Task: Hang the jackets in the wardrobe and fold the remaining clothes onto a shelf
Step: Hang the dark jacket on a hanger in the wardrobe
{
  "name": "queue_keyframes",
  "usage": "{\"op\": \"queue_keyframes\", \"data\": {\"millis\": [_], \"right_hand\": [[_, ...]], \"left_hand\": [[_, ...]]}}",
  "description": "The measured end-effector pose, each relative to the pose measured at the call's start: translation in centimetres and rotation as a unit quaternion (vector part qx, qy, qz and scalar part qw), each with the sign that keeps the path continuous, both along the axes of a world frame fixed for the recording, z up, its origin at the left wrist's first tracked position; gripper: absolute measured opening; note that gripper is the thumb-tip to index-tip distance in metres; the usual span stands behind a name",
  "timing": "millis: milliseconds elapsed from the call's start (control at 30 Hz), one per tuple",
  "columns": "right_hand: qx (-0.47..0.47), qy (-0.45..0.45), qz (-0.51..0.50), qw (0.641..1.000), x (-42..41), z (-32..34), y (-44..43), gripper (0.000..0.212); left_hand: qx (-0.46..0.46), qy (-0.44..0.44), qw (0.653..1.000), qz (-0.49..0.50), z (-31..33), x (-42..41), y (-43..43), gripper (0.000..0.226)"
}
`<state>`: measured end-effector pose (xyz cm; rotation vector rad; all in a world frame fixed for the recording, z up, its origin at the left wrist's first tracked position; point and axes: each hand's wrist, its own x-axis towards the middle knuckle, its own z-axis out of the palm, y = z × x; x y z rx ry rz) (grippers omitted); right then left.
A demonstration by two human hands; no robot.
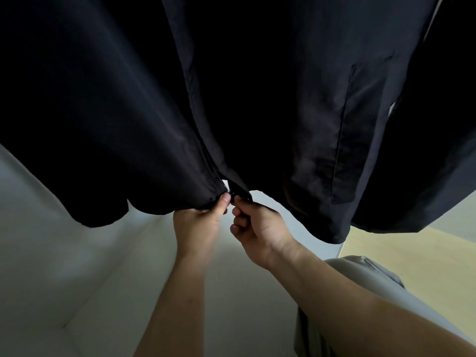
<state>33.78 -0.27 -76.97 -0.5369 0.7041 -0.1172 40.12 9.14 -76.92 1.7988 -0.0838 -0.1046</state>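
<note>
A black jacket [128, 112] hangs in front of me and fills the upper part of the view, its hem level with my hands. My left hand [198, 225] pinches the left front panel at the hem, beside the bottom of the zipper [227, 187]. My right hand [257, 228] grips the right front panel's lower corner at the zipper end. The two hands almost touch. A flat pocket [358, 135] shows on the jacket's right side. The hanger and rail are out of view.
White wardrobe walls [51, 240] and a white floor panel [231, 305] lie below the jacket. A light wooden floor [412, 256] shows at the right. My grey trouser leg [373, 276] is at the lower right.
</note>
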Motion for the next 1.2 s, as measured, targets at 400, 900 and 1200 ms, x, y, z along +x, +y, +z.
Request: {"op": "queue_keyframes", "data": {"millis": [400,900,1200], "right_hand": [[0.064,0.013,0.042,0.997,-0.3,0.7,-0.4,0.006],[0.113,0.007,0.138,0.984,0.2,3.2,-0.3,0.028],[-0.251,0.006,0.111,0.962,0.1,2.9,0.8,0.037]], "left_hand": [[0.149,-0.074,0.984,-0.07,1.2,0.5,1.0,0.021],[0.202,-0.071,0.97,-0.114,2.1,0.4,2.0,0.048],[0.157,-0.07,0.975,-0.142,1.1,0.6,1.8,0.02]]}}
